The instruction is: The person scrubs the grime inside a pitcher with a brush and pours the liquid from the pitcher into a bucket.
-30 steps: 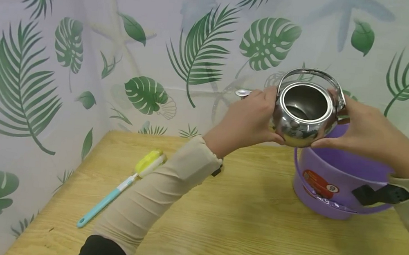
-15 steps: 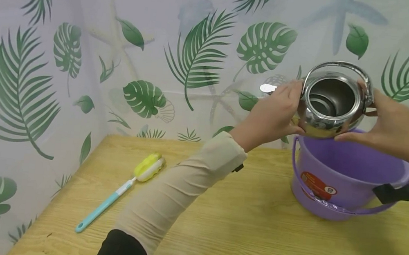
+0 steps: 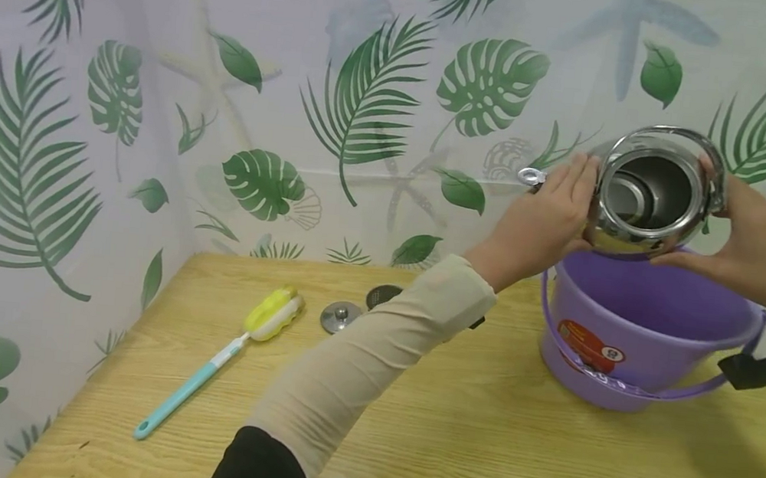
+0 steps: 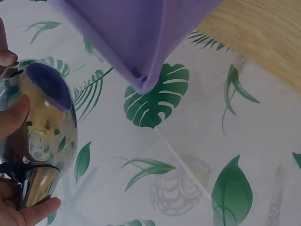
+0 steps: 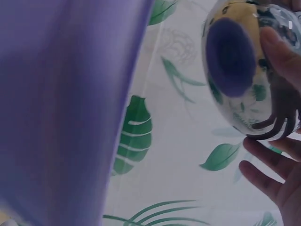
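Note:
A shiny steel teapot [image 3: 642, 245] without its lid is held up above the rim of the purple bucket [image 3: 578, 365]. Its round mouth faces the head camera, and the arched handle stands above it. My left hand [image 3: 544, 216] grips the spout side, with the thumb on the body and fingers about the spout [image 4: 40, 186]. On the opposite side my right hand [image 3: 757, 236] holds the body, its thumb low and its fingers partly hidden behind. In the right wrist view, the teapot's polished wall [image 5: 230, 106] reflects the bucket.
A cleaning brush with a yellow-and-white sponge head [image 3: 272, 313] and turquoise handle lies on the wooden table [image 3: 474, 448] at left. The knobbed lid [image 3: 339, 316] and a dark perforated strainer [image 3: 382, 295] lie beside my left forearm. A leaf-print sheet [image 3: 369, 99] hangs behind.
Both hands have carried the teapot rightward over the bucket, turning its mouth so more of the inside shows. The lid and strainer have come into view from behind my left arm.

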Demonstrator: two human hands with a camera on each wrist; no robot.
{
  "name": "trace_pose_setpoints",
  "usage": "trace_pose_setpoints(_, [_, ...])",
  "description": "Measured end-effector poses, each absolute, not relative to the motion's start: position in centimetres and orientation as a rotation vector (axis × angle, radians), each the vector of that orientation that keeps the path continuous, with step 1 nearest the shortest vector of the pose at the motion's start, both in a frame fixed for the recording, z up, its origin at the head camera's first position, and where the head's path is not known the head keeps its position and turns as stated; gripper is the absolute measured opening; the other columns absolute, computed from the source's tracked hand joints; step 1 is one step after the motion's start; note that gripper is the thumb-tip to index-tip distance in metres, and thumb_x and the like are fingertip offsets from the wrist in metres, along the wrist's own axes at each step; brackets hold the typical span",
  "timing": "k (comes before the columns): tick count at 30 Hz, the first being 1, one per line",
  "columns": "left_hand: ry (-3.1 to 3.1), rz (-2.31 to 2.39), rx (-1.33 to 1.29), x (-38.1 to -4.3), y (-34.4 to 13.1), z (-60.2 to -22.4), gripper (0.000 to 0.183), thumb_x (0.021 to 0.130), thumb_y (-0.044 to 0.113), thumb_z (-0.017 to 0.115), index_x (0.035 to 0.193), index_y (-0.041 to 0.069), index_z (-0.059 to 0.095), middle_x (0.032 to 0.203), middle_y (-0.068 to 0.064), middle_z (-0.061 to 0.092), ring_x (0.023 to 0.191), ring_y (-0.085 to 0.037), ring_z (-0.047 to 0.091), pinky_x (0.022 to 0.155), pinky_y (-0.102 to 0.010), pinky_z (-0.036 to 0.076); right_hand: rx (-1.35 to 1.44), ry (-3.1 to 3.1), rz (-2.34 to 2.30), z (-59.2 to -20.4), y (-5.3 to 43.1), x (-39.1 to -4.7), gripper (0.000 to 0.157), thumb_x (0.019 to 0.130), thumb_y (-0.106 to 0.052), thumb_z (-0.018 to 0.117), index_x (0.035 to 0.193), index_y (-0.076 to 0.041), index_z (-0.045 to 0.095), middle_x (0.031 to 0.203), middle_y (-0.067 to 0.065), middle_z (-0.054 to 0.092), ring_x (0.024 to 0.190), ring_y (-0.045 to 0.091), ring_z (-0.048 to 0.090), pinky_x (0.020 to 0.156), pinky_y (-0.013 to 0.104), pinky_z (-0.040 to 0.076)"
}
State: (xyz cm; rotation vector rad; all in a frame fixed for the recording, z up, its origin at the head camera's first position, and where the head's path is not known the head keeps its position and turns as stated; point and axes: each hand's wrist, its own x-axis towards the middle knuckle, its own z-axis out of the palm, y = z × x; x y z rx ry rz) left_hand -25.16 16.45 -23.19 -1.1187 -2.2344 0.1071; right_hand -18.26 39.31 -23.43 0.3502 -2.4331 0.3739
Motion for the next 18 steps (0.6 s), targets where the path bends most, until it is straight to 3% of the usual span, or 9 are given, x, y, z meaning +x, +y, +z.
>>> trace_pose_setpoints(3, [-2.202, 0.086, -1.107, -25.3, 17.2, -24.0, 0.088, 0.088, 0.052, 0.057, 0.147, -0.003, 0.021, 0.153, -0.013, 0.030, 0.139, -0.019, 0.035, 0.095, -0.019, 0.046, 0.399, -2.396, 0.351, -24.2, 40.3, -18.5, 0.131, 0.034, -0.011, 0.093, 0.147, -0.008, 0.027, 0.118, 0.034, 0.053, 0.096, 0.049, 0.053, 0.092, 0.055, 0.041])
trace_pose_setpoints(6, [-2.176, 0.089, -1.099, -25.4, 17.8, -25.0, 0.087, 0.088, 0.051, 0.056, 0.146, -0.003, 0.023, 0.152, -0.013, 0.030, 0.138, -0.019, 0.037, 0.091, -0.019, 0.048, 0.457, -2.351, 0.349, -25.1, 41.1, -18.7, 0.130, 0.037, -0.016, 0.094, 0.148, -0.013, 0.026, 0.124, 0.034, 0.050, 0.110, 0.044, 0.051, 0.108, 0.025, 0.032])
trace_pose_setpoints(8, [-2.156, 0.106, -1.091, -25.5, 18.2, -25.6, 0.087, 0.088, 0.052, 0.056, 0.146, -0.003, 0.023, 0.152, -0.013, 0.031, 0.137, -0.019, 0.038, 0.087, -0.018, 0.050, 0.507, -2.313, 0.346, -25.7, 41.7, -18.8, 0.122, 0.047, -0.037, 0.091, 0.148, -0.012, 0.028, 0.126, 0.034, 0.050, 0.120, 0.033, 0.049, 0.104, 0.008, 0.021])
trace_pose_setpoints(12, [-2.117, 0.148, -1.065, -25.5, 18.7, -26.6, 0.087, 0.088, 0.054, 0.055, 0.146, -0.003, 0.024, 0.152, -0.012, 0.032, 0.136, -0.017, 0.038, 0.084, -0.016, 0.050, 0.599, -2.251, 0.349, -26.5, 42.2, -19.0, 0.117, 0.059, -0.075, 0.063, 0.146, -0.006, 0.029, 0.129, 0.035, 0.046, 0.130, 0.013, 0.039, 0.105, 0.006, 0.019])
trace_pose_setpoints(14, [-2.093, 0.159, -1.052, -25.5, 18.9, -27.0, 0.086, 0.088, 0.054, 0.054, 0.146, -0.003, 0.024, 0.152, -0.012, 0.033, 0.136, -0.016, 0.039, 0.083, -0.015, 0.050, 0.614, -2.231, 0.339, -26.9, 42.3, -18.9, 0.115, 0.064, -0.080, 0.053, 0.146, -0.004, 0.028, 0.130, 0.036, 0.044, 0.132, 0.013, 0.037, 0.106, 0.007, 0.018])
trace_pose_setpoints(18, [-2.032, 0.158, -1.034, -25.4, 19.2, -27.6, 0.082, 0.090, 0.052, 0.052, 0.145, -0.003, 0.026, 0.151, -0.012, 0.034, 0.135, -0.017, 0.041, 0.082, -0.016, 0.051, 0.605, -2.207, 0.304, -27.5, 42.5, -18.5, 0.112, 0.068, -0.079, 0.050, 0.146, -0.002, 0.027, 0.134, 0.035, 0.042, 0.132, 0.022, 0.038, 0.108, 0.008, 0.018])
